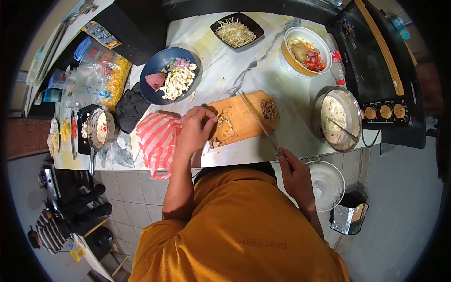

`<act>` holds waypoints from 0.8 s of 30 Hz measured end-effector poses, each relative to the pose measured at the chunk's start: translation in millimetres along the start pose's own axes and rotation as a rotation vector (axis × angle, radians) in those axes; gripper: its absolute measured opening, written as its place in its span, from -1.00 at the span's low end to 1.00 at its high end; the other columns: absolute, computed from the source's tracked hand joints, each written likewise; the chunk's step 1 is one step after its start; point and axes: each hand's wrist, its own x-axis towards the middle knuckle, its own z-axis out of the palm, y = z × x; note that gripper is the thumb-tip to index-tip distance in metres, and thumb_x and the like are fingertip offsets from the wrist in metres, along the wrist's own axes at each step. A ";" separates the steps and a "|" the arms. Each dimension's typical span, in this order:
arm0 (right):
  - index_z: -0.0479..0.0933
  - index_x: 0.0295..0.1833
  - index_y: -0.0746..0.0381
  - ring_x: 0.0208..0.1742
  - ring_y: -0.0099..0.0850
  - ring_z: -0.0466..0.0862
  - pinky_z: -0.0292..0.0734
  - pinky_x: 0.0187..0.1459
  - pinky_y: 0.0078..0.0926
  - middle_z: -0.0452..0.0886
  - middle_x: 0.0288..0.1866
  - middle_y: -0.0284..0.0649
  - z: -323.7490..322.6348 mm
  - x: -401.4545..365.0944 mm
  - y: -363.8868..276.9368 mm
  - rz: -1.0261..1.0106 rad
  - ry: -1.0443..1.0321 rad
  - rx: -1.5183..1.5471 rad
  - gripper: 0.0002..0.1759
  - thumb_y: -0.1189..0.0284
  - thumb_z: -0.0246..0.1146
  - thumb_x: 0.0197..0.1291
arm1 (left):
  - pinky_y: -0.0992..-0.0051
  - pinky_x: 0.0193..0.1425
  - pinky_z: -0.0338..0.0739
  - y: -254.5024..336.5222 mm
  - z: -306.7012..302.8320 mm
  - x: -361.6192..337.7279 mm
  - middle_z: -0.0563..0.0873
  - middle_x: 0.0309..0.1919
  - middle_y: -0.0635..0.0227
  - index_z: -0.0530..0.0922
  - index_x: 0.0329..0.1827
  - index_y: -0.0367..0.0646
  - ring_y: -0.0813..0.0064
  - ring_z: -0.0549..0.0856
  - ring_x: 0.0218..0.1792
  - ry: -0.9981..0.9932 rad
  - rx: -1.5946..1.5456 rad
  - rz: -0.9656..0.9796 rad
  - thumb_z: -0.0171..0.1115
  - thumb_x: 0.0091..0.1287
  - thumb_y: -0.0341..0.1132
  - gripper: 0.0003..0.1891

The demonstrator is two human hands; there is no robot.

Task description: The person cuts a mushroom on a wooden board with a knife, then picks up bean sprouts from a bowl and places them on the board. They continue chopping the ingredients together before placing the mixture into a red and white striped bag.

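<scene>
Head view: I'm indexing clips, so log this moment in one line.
left hand: at chopped pieces on cutting board | right hand: holding knife over cutting board

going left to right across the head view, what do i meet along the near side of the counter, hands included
Pan → striped plastic bag → left hand → cutting board → right hand → pot.

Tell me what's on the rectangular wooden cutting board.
The wooden board bears a dark brown chopped heap and scattered paler brown scraps; a long metal knife crosses over it. Anything beneath the knife and left hand is covered.
</scene>
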 end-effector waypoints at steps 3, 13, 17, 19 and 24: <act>0.60 0.26 0.32 -0.58 -0.45 0.55 0.45 -0.43 -0.43 0.61 -0.54 -0.07 0.1 -0.7 6.0 -0.049 0.051 0.008 -0.59 0.25 0.18 0.52 | 0.17 0.08 0.42 7.3 5.3 7.4 0.69 -0.21 0.20 0.66 -0.25 -0.20 0.08 0.63 -0.06 -0.051 -0.067 0.002 0.40 0.30 -0.34 -0.88; 0.61 0.28 0.31 -0.53 -0.66 0.47 0.40 -0.43 -0.58 0.58 -0.56 -0.31 -5.5 -12.3 18.1 0.029 0.051 0.092 -0.61 0.29 0.21 0.52 | 0.24 0.04 0.37 34.2 67.7 42.0 0.67 -0.28 0.30 0.68 -0.29 -0.11 0.19 0.58 -0.08 -0.040 0.278 0.428 0.40 0.25 -0.30 -0.90; 0.62 0.24 0.32 -0.57 -0.53 0.54 0.46 -0.41 -0.47 0.60 -0.59 -0.11 -5.6 -16.4 23.6 0.080 0.060 0.090 -0.57 0.22 0.20 0.51 | 0.23 0.06 0.35 34.5 70.1 42.9 0.69 -0.27 0.32 0.69 -0.31 -0.09 0.19 0.58 -0.05 -0.077 0.250 0.357 0.39 0.24 -0.29 -0.91; 0.62 0.25 0.32 -0.57 -0.52 0.55 0.47 -0.41 -0.47 0.60 -0.59 -0.10 -6.2 -16.9 22.8 0.104 0.055 0.085 -0.57 0.22 0.20 0.50 | 0.22 0.07 0.34 34.8 69.7 42.6 0.69 -0.27 0.33 0.70 -0.31 -0.08 0.19 0.58 -0.05 -0.084 0.240 0.340 0.39 0.24 -0.28 -0.91; 0.62 0.25 0.31 -0.58 -0.50 0.57 0.48 -0.41 -0.45 0.60 -0.60 -0.09 -6.8 -17.5 19.7 0.100 0.059 0.071 -0.57 0.22 0.20 0.50 | 0.22 0.09 0.32 36.9 67.2 46.3 0.70 -0.29 0.35 0.71 -0.30 -0.06 0.19 0.58 -0.04 -0.128 0.261 0.314 0.39 0.21 -0.28 -0.91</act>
